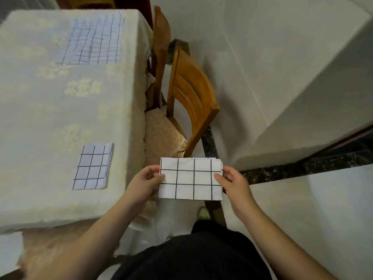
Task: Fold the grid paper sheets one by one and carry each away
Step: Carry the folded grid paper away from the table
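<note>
Holding the folded grid sheet (190, 178) in the air off the counter (50, 110) edge, the left hand (144, 181) pinches its left short edge and the right hand (234, 181) its right, equally near. Its long axis runs left to right between them, face up. Another folded sheet (91, 166) lies on the counter, with what seems an unfolded stack (92, 41) beyond.
</note>
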A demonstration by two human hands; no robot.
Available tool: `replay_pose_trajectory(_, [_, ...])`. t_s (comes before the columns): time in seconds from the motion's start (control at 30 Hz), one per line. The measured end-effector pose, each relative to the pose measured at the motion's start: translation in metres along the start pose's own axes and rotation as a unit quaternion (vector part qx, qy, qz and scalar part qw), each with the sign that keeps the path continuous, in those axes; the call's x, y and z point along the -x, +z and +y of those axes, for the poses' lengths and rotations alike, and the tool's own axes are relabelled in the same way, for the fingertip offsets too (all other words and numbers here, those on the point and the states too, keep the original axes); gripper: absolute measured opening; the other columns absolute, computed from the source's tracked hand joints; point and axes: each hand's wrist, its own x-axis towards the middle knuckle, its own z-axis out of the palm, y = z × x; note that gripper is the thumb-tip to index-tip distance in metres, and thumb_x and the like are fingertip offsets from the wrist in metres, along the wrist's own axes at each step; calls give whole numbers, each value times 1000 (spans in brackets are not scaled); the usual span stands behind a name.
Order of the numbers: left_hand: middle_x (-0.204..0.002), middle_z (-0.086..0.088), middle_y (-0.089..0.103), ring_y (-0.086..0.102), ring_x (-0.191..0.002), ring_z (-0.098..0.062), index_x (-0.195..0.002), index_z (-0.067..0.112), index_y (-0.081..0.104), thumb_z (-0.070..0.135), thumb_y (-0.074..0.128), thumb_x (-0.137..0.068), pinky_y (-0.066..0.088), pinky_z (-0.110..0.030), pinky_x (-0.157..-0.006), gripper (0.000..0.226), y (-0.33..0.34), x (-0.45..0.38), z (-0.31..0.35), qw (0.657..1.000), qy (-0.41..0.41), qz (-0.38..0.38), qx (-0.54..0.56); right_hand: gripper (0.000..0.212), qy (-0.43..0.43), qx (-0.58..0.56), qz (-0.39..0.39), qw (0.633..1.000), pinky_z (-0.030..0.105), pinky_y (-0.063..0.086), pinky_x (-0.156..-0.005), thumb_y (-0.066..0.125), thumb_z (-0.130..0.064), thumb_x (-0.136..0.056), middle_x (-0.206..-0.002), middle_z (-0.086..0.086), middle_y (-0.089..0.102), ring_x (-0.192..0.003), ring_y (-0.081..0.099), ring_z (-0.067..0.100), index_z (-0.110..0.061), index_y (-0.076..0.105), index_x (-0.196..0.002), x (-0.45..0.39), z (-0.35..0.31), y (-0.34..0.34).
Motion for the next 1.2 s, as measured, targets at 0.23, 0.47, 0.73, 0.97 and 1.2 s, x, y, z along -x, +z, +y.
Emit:
replay_pose_trajectory(0.23, [-108, -25, 65, 61, -87, -28, -110, 13, 64, 8, 65, -88, 46, -44, -79, 23, 10, -27, 20, 992, 4, 117, 51, 24, 20, 55, -116, 992, 43, 57, -86, 65, -15, -90, -105, -4, 73, -96, 69, 16, -25, 62, -112, -88, -44, 9])
replay_pose_trajectory(0.47, [-106, -15, 70, 64, -91, -28, -109, 13, 65, 10, 64, -88, 51, -52, -85, 21, -8, -25, 19, 967, 6, 234, 106, 31, 17, 98, -230, 968, 31, 58, -78, 64, -15, -91, -110, -3, 70, -98, 68, 13, -19, 59, -122, -137, -72, 59])
replay_pose_trajectory(0.73, [-105, -12, 65, 65, -87, -22, -110, 14, 59, 10, 60, -92, 53, -35, -68, 18, -59, -23, 4, 919, -7, 330, 214, 23, 2, 183, -328, 927, 19, 54, -62, 63, -14, -92, -102, -7, 69, -89, 68, 8, -24, 58, -112, -155, -78, 160])
replay_pose_trajectory(0.97, [-99, -10, 63, 63, -87, -20, -107, 12, 58, 9, 59, -91, 55, -31, -67, 16, -103, -17, -11, 884, -18, 385, 263, 23, -22, 259, -384, 886, 28, 57, -72, 64, -14, -91, -104, 1, 71, -91, 70, 15, -20, 60, -113, -156, -81, 239])
replay_pose_trajectory(1.2, [-95, -13, 63, 61, -83, -22, -95, 12, 62, 11, 60, -90, 57, -35, -71, 5, -137, -20, -26, 855, -31, 428, 291, 27, -31, 328, -439, 836, 23, 56, -71, 63, -7, -91, -97, 4, 70, -87, 68, 17, -8, 59, -118, -163, -80, 307])
